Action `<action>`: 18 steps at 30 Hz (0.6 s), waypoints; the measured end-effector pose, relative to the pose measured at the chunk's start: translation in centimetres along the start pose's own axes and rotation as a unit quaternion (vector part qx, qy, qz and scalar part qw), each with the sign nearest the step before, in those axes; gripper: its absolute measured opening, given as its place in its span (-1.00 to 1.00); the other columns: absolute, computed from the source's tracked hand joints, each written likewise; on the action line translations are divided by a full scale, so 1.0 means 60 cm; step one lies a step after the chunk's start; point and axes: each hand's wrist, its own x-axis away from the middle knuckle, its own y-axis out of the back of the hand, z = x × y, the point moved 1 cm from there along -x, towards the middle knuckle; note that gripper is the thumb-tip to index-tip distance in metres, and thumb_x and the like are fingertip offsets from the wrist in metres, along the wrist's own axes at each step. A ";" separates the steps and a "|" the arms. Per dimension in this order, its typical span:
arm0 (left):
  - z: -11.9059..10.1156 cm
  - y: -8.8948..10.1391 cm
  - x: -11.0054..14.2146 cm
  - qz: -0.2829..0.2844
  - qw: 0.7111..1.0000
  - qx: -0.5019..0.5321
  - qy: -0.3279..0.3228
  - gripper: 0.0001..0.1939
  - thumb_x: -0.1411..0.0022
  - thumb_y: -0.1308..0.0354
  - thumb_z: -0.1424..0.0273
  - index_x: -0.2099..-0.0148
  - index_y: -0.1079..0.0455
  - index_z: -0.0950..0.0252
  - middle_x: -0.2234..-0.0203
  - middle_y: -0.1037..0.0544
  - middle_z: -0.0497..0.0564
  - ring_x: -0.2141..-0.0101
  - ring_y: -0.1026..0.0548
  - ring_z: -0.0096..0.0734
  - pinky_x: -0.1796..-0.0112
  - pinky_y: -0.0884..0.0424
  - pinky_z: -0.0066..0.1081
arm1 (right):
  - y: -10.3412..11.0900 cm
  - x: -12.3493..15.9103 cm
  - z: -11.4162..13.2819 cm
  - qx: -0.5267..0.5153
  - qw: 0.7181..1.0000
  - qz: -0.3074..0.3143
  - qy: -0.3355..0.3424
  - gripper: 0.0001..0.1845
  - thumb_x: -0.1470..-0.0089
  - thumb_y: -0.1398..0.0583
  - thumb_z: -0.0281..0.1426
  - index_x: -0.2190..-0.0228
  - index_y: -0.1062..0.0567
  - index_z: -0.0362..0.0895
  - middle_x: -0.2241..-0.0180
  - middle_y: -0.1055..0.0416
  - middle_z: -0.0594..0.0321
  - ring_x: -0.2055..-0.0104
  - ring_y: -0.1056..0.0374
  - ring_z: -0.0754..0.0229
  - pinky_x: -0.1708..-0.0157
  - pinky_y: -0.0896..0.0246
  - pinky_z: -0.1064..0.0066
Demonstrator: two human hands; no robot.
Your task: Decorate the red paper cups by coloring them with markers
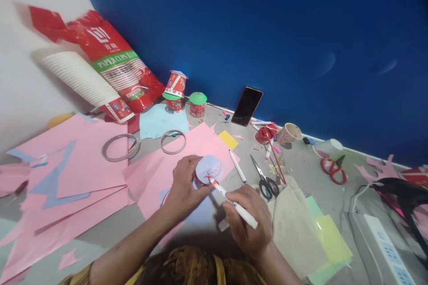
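Observation:
My left hand (183, 183) is wrapped around a small paper cup, mostly hidden by the fingers, whose top carries a round lilac paper disc (204, 167). Red lines and a small blue mark show on the disc. In my right hand (251, 216) is a white marker (241, 213), its red tip touching the disc. A second white marker (238, 167) with a blue end lies just beyond, beside black-handled scissors (267, 187). Under the hands are pink paper (200, 140) and a lilac sheet (202, 211).
Rolls of tape (121, 147) rest on pink sheets (90, 160) at left. Behind stand decorated cups (198, 104), a stack of paper cups (80, 82), a red cup bag (113, 58) and a phone (246, 106). At right are red-handled scissors (333, 170), a cloth (297, 231) and a power strip (388, 249).

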 end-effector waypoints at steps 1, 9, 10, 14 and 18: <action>0.000 0.000 0.000 0.001 1.000 0.001 0.003 -0.48 -0.17 -0.40 0.24 -0.18 -0.63 0.18 -0.11 -0.59 0.20 -0.17 -0.52 0.22 -0.21 -0.40 0.17 | 0.000 0.002 -0.001 0.000 1.000 -0.004 -0.003 -0.88 -0.52 -0.17 -0.43 0.11 -0.54 -0.06 0.41 -0.64 0.24 0.45 -0.55 0.13 0.38 -0.44 0.31; -0.002 0.000 0.001 -0.005 1.000 -0.002 0.003 -0.48 -0.19 -0.39 0.24 -0.20 -0.63 0.19 -0.11 -0.58 0.20 -0.16 -0.53 0.21 -0.21 -0.41 0.18 | -0.002 0.000 -0.002 -0.007 1.000 0.002 0.008 -0.90 -0.49 -0.20 -0.46 0.08 -0.54 -0.07 0.40 -0.66 0.22 0.45 -0.55 0.14 0.38 -0.46 0.32; -0.002 0.000 0.001 -0.006 1.000 -0.002 0.003 -0.49 -0.19 -0.39 0.25 -0.19 -0.63 0.19 -0.11 -0.58 0.20 -0.16 -0.53 0.21 -0.21 -0.42 0.17 | -0.001 0.000 -0.002 -0.005 1.000 0.002 0.005 -0.90 -0.48 -0.20 -0.46 0.08 -0.54 -0.06 0.40 -0.65 0.23 0.46 -0.55 0.14 0.39 -0.45 0.32; -0.004 0.001 0.000 -0.008 1.000 -0.004 0.004 -0.50 -0.16 -0.42 0.27 -0.16 -0.63 0.17 -0.09 -0.60 0.18 -0.14 -0.54 0.18 -0.20 -0.44 0.14 | 0.001 0.001 -0.001 -0.002 1.000 -0.004 -0.001 -0.88 -0.46 -0.20 -0.48 0.07 -0.53 -0.05 0.40 -0.65 0.24 0.46 -0.56 0.13 0.40 -0.45 0.31; -0.003 0.002 -0.001 -0.010 1.000 -0.001 0.006 -0.50 -0.14 -0.43 0.30 -0.16 -0.63 0.15 -0.09 -0.60 0.17 -0.14 -0.54 0.17 -0.20 -0.44 0.13 | 0.001 -0.002 0.001 -0.005 1.000 0.000 -0.003 -0.87 -0.44 -0.21 -0.50 0.09 -0.54 -0.04 0.41 -0.65 0.25 0.46 -0.56 0.14 0.41 -0.45 0.32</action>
